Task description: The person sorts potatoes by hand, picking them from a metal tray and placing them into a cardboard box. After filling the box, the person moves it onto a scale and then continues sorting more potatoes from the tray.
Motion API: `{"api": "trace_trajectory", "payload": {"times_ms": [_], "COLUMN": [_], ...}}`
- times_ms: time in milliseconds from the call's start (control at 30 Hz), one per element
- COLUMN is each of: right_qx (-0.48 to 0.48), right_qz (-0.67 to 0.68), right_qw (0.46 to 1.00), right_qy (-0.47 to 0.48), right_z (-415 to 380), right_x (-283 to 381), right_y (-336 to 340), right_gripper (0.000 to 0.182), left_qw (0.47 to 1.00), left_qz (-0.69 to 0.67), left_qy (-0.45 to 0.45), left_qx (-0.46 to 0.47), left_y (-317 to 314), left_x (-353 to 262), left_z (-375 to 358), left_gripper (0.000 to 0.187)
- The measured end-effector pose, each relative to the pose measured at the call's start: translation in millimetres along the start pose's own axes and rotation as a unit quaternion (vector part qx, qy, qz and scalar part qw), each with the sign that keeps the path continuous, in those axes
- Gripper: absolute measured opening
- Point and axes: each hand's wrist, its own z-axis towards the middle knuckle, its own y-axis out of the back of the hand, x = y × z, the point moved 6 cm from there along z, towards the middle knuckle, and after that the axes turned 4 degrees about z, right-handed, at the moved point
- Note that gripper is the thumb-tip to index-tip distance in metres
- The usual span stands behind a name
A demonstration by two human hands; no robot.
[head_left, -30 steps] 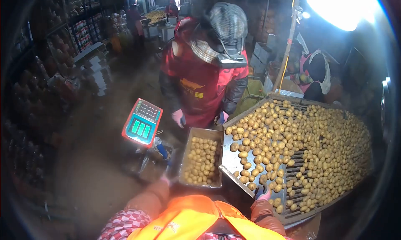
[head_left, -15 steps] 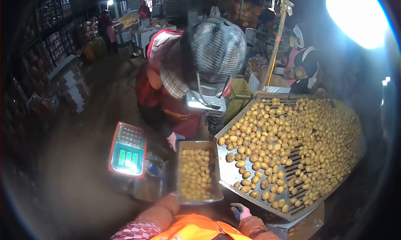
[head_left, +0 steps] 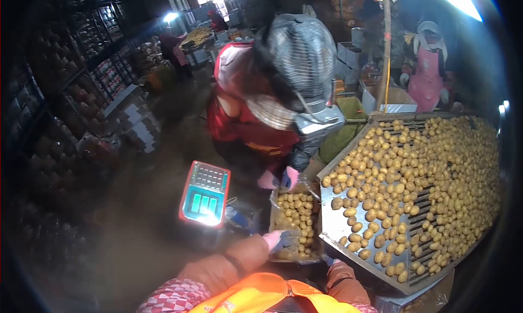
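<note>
A box (head_left: pixel 273 218) lined with clear plastic (head_left: pixel 311 189) and filled with potatoes (head_left: pixel 299 210) stands in front of me. My left hand (head_left: pixel 285 240), in a grey and pink glove, lies over the near left part of the box with its fingers stretched across potatoes and liner. At the box's near right corner is my right hand (head_left: pixel 329 261), low beside the sorting table; its fingers are mostly hidden. Across the box, a co-worker's gloved hands (head_left: pixel 279 179) are at the far edge, by the plastic.
A sloping metal sorting table (head_left: pixel 336 218) covered with potatoes stands on the right. On the left is a lit red scale (head_left: pixel 205 194). The co-worker (head_left: pixel 256 122) bends over the box's far side. A pole (head_left: pixel 387 57) rises behind the table; another person (head_left: pixel 428 68) stands there.
My left hand has come up over the box's near left part, and my right hand has moved to its near right corner. The co-worker's hands have come together at the far edge. The view has shifted.
</note>
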Motion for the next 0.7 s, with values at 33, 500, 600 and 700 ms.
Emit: {"api": "trace_trajectory", "payload": {"times_ms": [33, 500, 600, 700], "right_qx": [0.011, 0.091, 0.02, -0.038], "right_qz": [-0.028, -0.278, -0.013, 0.128], "right_qw": [1.0, 0.953, 0.996, 0.981], "right_qy": [0.0, 0.079, 0.091, 0.142], "right_z": [7.7, 95.6, 24.6, -6.7], "right_x": [3.2, 14.5, 58.4, 117.9], "right_y": [-3.9, -74.3, -44.1, -36.7], "right_gripper": [0.041, 0.039, 0.034, 0.031], "left_qw": [0.999, 0.756, 0.764, 0.773], "left_qz": [0.044, 0.526, 0.502, 0.517], "left_qy": [-0.009, 0.185, 0.218, 0.194], "left_qx": [0.004, -0.343, -0.341, -0.311], "left_y": [20.2, 287.5, 291.9, 278.9], "left_x": [10.2, 130.1, 156.9, 160.1], "left_z": [-2.0, -244.4, -249.6, -210.5], "left_gripper": [0.035, 0.023, 0.023, 0.023]}}
